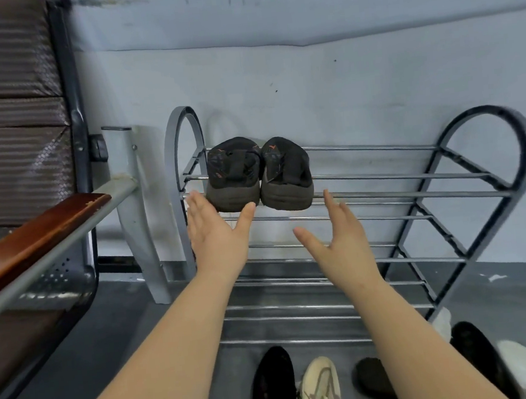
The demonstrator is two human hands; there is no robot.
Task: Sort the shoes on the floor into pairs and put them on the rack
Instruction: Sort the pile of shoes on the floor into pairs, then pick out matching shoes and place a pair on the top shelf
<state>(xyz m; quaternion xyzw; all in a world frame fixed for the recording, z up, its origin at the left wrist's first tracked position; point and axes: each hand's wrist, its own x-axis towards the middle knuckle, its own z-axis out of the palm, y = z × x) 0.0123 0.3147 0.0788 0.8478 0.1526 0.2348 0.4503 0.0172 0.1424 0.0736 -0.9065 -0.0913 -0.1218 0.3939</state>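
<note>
Both hands, left hand [218, 235] and right hand [338, 237], are held wide and empty below the black sandal pair [258, 174] on the grey metal rack [413, 186]. Floor shoes [319, 385] look light and soft; heels are best gripped.

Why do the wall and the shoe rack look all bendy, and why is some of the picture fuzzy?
Head view: the wide lens curves straight lines, so the wall edge bows and the rack leans outward; the corners are smeared, like the bench top-left and the floor shoes at the bottom; the black pair mid-frame is sharper; light is soft, with a faint shadow behind the rack; both hands, left hand and right hand, show clearly.
</note>
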